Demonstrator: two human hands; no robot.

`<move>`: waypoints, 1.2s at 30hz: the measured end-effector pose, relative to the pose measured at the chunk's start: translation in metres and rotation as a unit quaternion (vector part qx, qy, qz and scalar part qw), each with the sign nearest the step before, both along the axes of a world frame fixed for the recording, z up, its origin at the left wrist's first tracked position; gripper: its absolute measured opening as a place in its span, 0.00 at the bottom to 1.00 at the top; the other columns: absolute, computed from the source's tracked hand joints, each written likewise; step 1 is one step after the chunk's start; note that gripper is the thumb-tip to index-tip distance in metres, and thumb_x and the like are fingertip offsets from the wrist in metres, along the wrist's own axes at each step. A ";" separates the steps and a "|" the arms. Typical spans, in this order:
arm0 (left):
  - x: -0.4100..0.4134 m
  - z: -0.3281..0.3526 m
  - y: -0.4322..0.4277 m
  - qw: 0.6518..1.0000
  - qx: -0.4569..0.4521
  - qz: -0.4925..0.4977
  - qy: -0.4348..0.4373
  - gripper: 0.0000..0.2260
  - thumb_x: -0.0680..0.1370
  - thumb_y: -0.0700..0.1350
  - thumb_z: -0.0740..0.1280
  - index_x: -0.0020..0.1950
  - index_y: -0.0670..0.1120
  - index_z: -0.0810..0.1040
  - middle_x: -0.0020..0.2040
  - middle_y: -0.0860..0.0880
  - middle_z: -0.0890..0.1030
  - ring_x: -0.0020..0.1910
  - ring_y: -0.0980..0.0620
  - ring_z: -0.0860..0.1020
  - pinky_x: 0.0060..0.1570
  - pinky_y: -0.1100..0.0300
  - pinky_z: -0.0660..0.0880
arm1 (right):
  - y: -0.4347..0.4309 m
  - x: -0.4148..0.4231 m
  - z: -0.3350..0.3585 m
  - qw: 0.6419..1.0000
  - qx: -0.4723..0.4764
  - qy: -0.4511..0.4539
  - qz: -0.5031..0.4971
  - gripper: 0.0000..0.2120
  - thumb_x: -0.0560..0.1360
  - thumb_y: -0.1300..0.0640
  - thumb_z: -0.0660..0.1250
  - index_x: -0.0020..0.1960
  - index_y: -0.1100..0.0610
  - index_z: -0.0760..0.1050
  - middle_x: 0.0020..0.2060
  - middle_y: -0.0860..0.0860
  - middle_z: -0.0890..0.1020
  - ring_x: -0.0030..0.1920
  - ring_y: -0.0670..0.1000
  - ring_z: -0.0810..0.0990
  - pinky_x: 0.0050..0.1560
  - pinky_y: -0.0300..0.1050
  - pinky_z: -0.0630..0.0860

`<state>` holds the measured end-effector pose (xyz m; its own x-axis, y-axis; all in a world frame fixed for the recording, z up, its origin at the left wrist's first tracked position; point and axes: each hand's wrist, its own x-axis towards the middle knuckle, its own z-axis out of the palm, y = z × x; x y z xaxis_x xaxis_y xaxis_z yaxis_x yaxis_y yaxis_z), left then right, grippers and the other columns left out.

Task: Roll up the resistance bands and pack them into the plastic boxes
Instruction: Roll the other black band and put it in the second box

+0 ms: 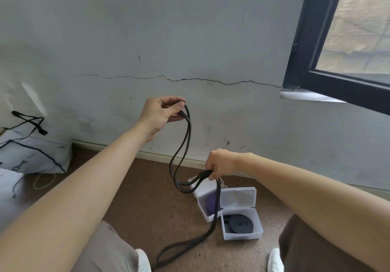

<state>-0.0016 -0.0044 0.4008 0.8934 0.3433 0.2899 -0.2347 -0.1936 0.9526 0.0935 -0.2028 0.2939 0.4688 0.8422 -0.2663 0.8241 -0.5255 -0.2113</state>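
Left grip [162, 113] pinches the black band [181, 151] high; right grip [219, 164] curls round its loops lower, and the tail trails on the floor [147, 198]. Risk: slack strands may tangle, or snag the open plastic boxes [242, 237] beneath the right grip — tipping them.

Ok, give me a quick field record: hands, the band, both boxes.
left hand: raised, pinches the loose black band at its top
right hand: lower, grips the same band
loose black band: unrolled, hangs in loops between the hands, tail trails to the floor
near box: lid open, holds a rolled black band
far box: lid open, purple band inside
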 end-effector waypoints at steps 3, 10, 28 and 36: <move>0.009 -0.005 -0.003 1.000 -0.003 -0.001 -0.016 0.05 0.80 0.35 0.69 0.50 0.42 0.83 0.41 0.45 0.80 0.37 0.57 0.82 0.43 0.62 0.83 | 0.000 0.011 -0.003 0.999 0.013 0.029 -0.010 0.08 0.76 0.53 0.74 0.52 0.56 0.85 0.46 0.54 0.86 0.47 0.56 0.83 0.53 0.53 0.82; 0.022 -0.010 -0.014 0.992 0.113 -0.049 -0.006 0.05 0.78 0.35 0.71 0.51 0.42 0.84 0.42 0.41 0.82 0.40 0.52 0.83 0.43 0.61 0.83 | 0.000 0.029 0.027 0.958 0.207 0.167 -0.105 0.24 0.76 0.58 0.75 0.70 0.54 0.76 0.60 0.50 0.82 0.56 0.51 0.83 0.63 0.48 0.79; 0.055 -0.019 -0.032 0.997 0.062 -0.056 -0.001 0.08 0.77 0.34 0.73 0.54 0.40 0.86 0.51 0.35 0.84 0.48 0.41 0.86 0.51 0.53 0.84 | -0.007 0.031 0.081 0.870 0.428 0.212 -0.119 0.07 0.81 0.57 0.69 0.52 0.60 0.84 0.34 0.52 0.79 0.29 0.48 0.75 0.34 0.41 0.74; 0.057 -0.018 -0.036 0.996 -0.020 -0.083 -0.011 0.07 0.77 0.34 0.72 0.53 0.40 0.85 0.44 0.42 0.87 0.47 0.44 0.87 0.54 0.52 0.83 | -0.012 0.037 0.087 0.881 0.433 0.155 -0.111 0.12 0.82 0.54 0.68 0.50 0.62 0.84 0.29 0.47 0.76 0.29 0.46 0.73 0.34 0.40 0.73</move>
<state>0.0550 -0.0400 0.3830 0.9325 0.2026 0.2989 -0.2813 -0.1114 0.9531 0.1302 -0.2153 0.3805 0.6659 0.6885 0.2873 0.5533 -0.1974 -0.8093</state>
